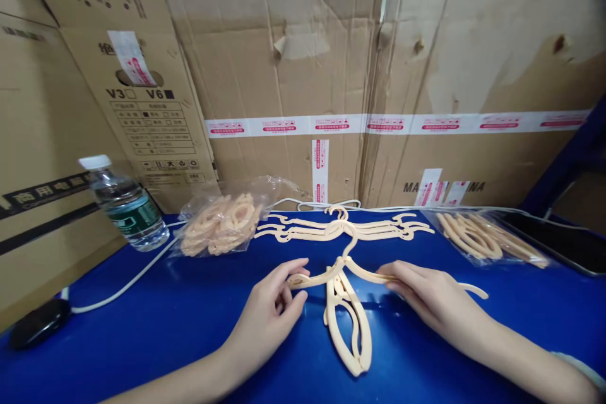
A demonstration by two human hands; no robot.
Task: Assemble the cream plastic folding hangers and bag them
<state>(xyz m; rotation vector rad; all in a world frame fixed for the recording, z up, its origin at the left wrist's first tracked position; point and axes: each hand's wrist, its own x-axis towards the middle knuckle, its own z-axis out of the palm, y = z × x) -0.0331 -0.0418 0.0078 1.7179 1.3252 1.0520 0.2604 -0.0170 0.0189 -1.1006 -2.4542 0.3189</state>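
Observation:
A peach plastic folding hanger [348,309] lies on the blue table [180,303] in front of me, hook pointing away, its lower loop toward me. My left hand [274,309] pinches the tip of its left arm with thumb and fingers. My right hand [435,300] grips its right arm, fingers closed over it. Behind it lies a flat stack of finished hangers [341,227] with arms spread wide.
A clear bag of peach ring parts [222,224] sits at back left, a bag of long peach arm parts [487,237] at back right. A water bottle [125,205], a white cable with a black adapter [38,322], a dark tray [568,243] and cardboard boxes [303,76] surround the table.

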